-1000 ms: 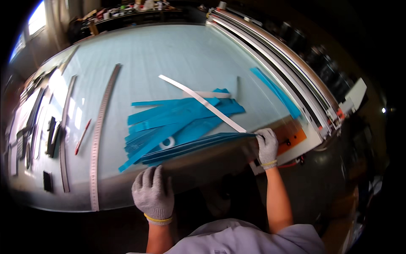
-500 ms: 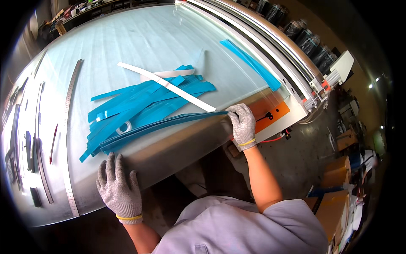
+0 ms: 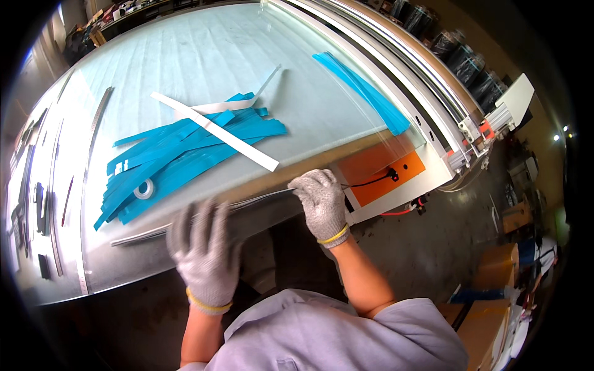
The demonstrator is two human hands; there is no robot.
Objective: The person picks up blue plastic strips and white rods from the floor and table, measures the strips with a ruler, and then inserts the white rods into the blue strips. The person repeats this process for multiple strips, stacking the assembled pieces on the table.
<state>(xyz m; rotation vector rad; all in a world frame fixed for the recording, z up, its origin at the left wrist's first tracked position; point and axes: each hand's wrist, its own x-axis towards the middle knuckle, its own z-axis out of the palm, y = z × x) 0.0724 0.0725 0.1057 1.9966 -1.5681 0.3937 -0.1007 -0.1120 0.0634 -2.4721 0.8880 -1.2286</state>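
Note:
My right hand (image 3: 322,201), in a grey knit glove, is closed on the right end of a thin flat strip stack (image 3: 247,203) that runs along the table's front edge. My left hand (image 3: 201,247), also gloved, is blurred with its fingers spread, over the same edge just left of the stack's middle; whether it touches the stack I cannot tell. Behind the edge lies a pile of blue strips (image 3: 185,148) with a long white strip (image 3: 216,133) across it. A small clear tape roll (image 3: 144,188) sits on the pile.
A large pale cutting table (image 3: 204,55) stretches away from me. A long blue strip (image 3: 362,93) lies near the machine rail (image 3: 396,49) at right. An orange panel (image 3: 380,176) with a black cable is beside my right hand. Metal rulers (image 3: 93,136) lie at left; cardboard boxes (image 3: 489,297) stand on the floor.
My left hand has swung up and to the right, from below the table's edge to the strip stack. My right hand has kept its hold at the stack's end.

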